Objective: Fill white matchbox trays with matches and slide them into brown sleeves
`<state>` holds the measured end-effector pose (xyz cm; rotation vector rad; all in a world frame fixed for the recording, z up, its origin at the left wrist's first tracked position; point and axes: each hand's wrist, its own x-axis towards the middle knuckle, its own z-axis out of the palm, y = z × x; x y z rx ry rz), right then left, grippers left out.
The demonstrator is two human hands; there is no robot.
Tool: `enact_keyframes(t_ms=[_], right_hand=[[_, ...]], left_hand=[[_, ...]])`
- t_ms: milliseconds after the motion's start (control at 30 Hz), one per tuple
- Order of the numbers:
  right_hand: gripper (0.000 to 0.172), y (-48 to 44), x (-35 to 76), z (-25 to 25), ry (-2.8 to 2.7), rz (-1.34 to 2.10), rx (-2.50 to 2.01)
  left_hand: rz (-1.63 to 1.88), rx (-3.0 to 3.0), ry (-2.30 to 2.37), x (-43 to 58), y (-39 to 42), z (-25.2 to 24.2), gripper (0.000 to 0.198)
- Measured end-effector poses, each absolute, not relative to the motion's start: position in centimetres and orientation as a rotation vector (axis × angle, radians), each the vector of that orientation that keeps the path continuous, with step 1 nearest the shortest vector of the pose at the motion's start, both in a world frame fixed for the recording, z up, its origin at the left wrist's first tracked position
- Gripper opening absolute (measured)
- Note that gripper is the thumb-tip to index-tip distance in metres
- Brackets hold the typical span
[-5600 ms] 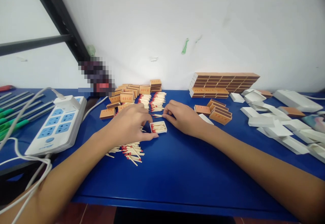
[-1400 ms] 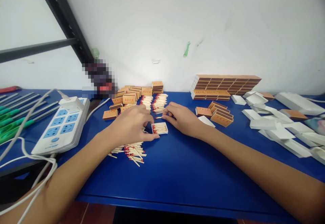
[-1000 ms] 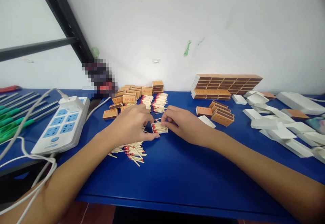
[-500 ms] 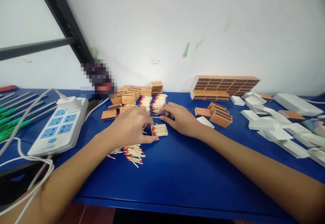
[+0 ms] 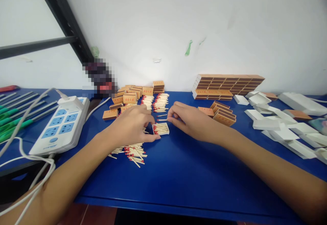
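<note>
A small white matchbox tray (image 5: 168, 132) filled with red-tipped matches (image 5: 160, 128) rests on the blue table. My left hand (image 5: 133, 124) curves round its left end, thumb at the near corner and forefinger at the far one. Between thumb and fingertips, my right hand (image 5: 190, 121) pinches the plain end of a single match (image 5: 162, 119), its red head pointing left just beyond the tray. A second loose match (image 5: 161, 115) lies behind that one. Piles of matches (image 5: 160, 103) spread farther back, and another heap (image 5: 135, 153) lies below my left wrist.
Orange matchboxes (image 5: 129, 98) cluster at back left. A long stack of matchboxes (image 5: 227, 85) stands against the wall, with several loose boxes (image 5: 224, 113) before it. White empty trays (image 5: 278, 131) crowd the right. At left are a power strip (image 5: 60, 126), white cables and green-handled tools (image 5: 15, 119).
My right hand has shifted right and slightly nearer, drawing a match with it and uncovering loose matches. The left hand stays at the tray.
</note>
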<state>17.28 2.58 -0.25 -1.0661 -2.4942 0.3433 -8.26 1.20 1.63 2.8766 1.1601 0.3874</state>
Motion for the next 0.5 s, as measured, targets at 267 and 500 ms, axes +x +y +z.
enact_keyframes(t_ms=[267, 500], right_hand=[[0.007, 1.3, 16.7, -0.7, -2.499, 0.418, -1.012], [0.009, 4.4, 16.0, -2.8, -2.338, 0.299, -1.121]], left_hand=[[0.403, 2.884, 1.143, -8.2, 1.1, 1.7, 0.035], [0.396, 2.871, 1.145, -8.1, 1.1, 1.6, 0.034]])
